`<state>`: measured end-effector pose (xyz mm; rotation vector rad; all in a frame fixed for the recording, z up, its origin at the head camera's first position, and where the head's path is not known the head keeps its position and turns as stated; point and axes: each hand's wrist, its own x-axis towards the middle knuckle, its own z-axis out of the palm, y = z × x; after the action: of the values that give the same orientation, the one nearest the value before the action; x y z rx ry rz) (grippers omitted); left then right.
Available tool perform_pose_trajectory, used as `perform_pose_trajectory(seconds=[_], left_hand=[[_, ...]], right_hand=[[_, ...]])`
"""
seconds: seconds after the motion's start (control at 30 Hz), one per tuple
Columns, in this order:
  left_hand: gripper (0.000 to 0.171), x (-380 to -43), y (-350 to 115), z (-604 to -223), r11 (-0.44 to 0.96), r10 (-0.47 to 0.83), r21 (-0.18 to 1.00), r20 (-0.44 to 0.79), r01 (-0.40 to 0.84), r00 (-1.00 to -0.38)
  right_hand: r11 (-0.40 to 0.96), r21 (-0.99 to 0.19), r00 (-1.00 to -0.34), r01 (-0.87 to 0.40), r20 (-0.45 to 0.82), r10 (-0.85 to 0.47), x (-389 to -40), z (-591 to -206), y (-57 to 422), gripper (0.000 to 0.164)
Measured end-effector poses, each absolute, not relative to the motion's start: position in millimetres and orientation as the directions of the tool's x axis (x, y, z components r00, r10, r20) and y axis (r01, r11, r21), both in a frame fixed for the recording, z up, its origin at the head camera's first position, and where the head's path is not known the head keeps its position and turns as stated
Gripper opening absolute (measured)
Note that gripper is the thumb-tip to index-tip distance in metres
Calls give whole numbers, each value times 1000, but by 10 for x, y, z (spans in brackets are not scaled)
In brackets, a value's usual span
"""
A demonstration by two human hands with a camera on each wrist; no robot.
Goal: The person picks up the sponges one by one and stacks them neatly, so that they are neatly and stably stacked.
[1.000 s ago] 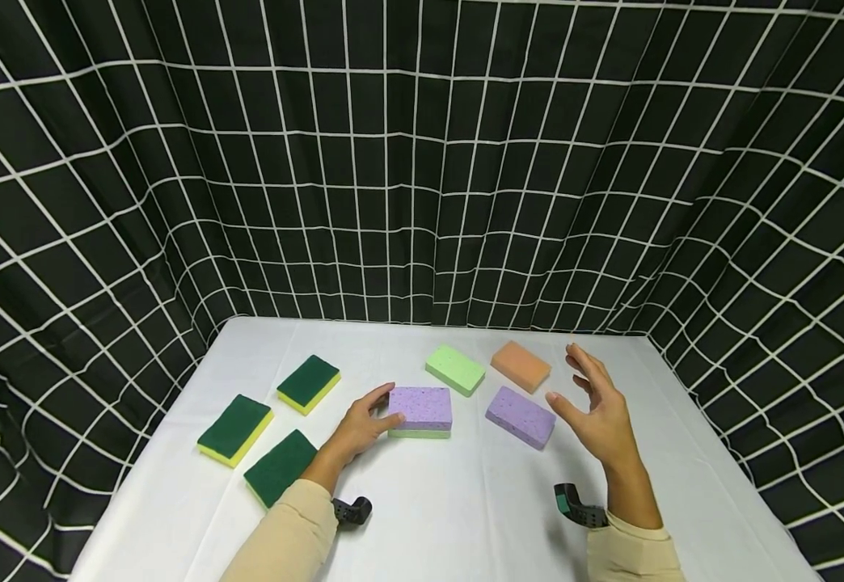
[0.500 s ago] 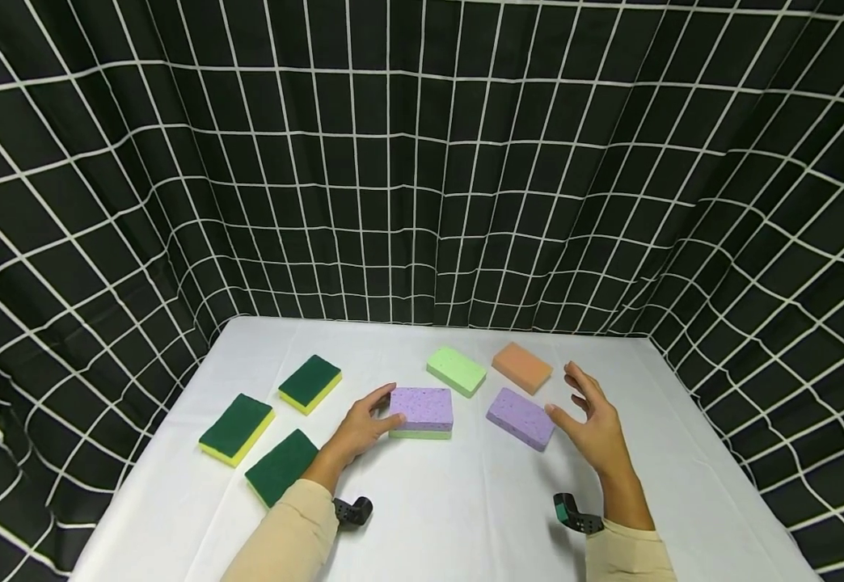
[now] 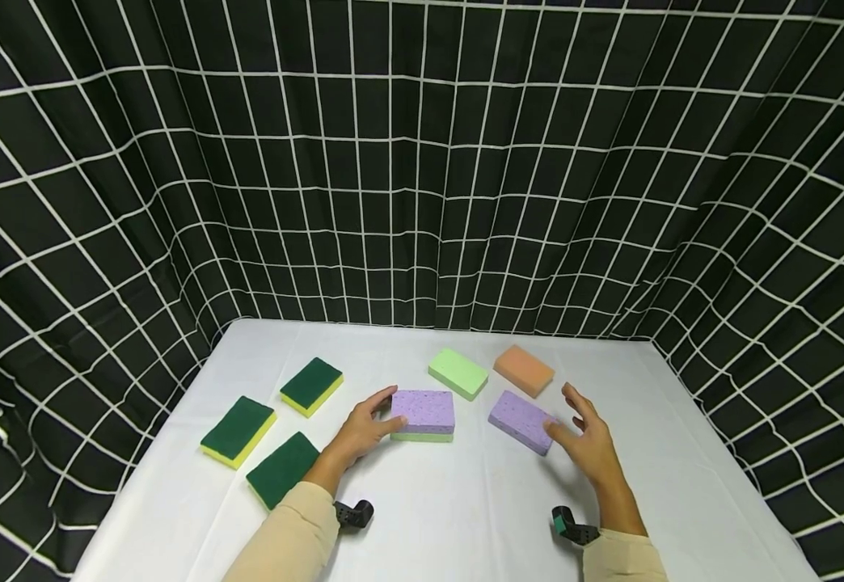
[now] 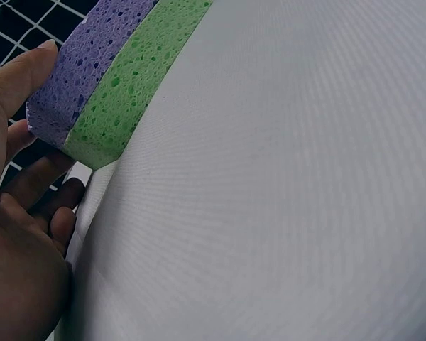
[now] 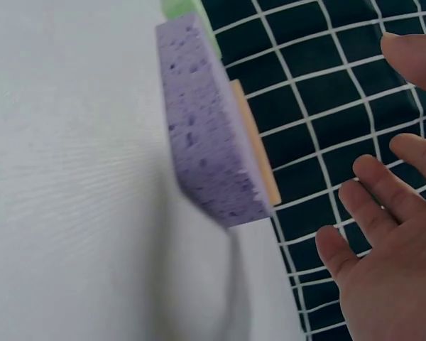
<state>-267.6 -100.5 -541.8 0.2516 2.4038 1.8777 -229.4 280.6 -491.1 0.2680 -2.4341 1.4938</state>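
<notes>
At the middle of the table a purple sponge [image 3: 422, 411] lies flat on a green sponge [image 3: 422, 436], their edges lined up. My left hand [image 3: 364, 428] holds the purple one by its left end, thumb at the front corner and index finger behind. In the left wrist view the thumb [image 4: 32, 71] touches the purple side, while the lower fingers curl beside the stack. My right hand [image 3: 588, 440] hovers near the right end of a second purple sponge [image 3: 520, 422], fingers spread. The right wrist view shows a gap between those fingers [image 5: 383, 192] and that sponge [image 5: 206, 128].
Behind the second purple sponge lie a light green sponge [image 3: 458, 372] and an orange sponge [image 3: 524, 370]. On the left are three green-and-yellow scouring sponges [image 3: 311, 385], [image 3: 238, 431], [image 3: 284, 469]. A black gridded curtain [image 3: 422, 178] surrounds the white table [image 3: 451, 517].
My right hand has come down and left toward the second purple sponge, its fingers still spread. The left hand has stayed at the stack.
</notes>
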Motion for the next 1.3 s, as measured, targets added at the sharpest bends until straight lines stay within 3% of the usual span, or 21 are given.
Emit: perform_pose_trajectory(seconds=[0.47,0.8,0.97,1.3], left_hand=[[66,-2650,-993,-5386,225,192,971,38,82,-981],[63,-2448,-984,-5010,228,220,970,28,79,-975],[64,-2553,-983,-5201,219,195,973,27,70,-980],[68,-2680,-1018,-5435,229,189,970,34,77,-981]], right_hand=[[458,-857,-967,-238,252,-31,-2325,-5178,2873,75],[483,-870,-995,-95,90,-33,-2336,-5285,2894,81],[525,-850,-999,-47,33,-36,-2340,-5292,2887,85],[577,-813,-997,-76,50,-61,-2350,-5332,2859,84]])
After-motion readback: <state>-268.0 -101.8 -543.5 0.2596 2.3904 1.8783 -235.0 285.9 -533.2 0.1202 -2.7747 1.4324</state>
